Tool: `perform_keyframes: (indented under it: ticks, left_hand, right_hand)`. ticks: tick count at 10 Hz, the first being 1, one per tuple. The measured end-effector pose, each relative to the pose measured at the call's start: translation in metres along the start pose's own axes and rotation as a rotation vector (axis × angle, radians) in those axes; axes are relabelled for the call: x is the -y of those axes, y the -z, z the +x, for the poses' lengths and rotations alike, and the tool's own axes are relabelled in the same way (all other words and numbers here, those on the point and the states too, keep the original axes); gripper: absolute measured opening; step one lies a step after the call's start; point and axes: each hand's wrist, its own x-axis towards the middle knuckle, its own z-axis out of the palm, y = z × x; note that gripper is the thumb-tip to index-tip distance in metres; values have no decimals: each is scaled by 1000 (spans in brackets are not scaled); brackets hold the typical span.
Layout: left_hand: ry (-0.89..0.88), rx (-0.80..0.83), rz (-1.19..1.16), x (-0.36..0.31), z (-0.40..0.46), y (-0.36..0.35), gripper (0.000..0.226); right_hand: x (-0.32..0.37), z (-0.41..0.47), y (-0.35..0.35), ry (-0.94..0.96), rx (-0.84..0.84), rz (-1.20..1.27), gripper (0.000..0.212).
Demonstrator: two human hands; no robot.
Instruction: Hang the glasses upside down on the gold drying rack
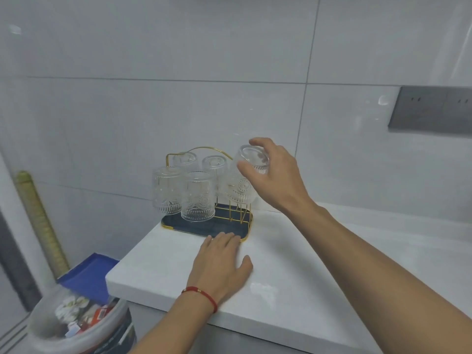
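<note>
The right hand (275, 175) is gripping an inverted embossed glass (252, 160) between thumb and fingers, tilting it over the gold drying rack (231, 217)'s right end, beside four hung glasses (196, 195). The left hand (223, 261) is lying flat, fingers spread, fingertips touching the tray's front rim. Next, likely lowering it onto a free prong.

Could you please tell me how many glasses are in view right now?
6: front left, front middle, back left, back middle, front right, and one in the right hand at. None seems hidden.
</note>
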Motion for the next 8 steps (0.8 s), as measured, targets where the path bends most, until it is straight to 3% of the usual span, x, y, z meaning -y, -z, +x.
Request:
perform_keyframes:
  ticks: [4, 7, 8]
  left_hand:
    - [-20, -38, -11, -2, -2, 0, 33]
    - [-4, -29, -75, -3, -4, 1, 34]
    - [-12, -56, -113, -1, -4, -1, 32]
  right_hand:
    - [-17, 9, -53, 35, 159, -225, 55]
    - [-24, -6, -62, -37, 171, -221, 61]
    - [-26, -19, -56, -6, 90, -191, 64]
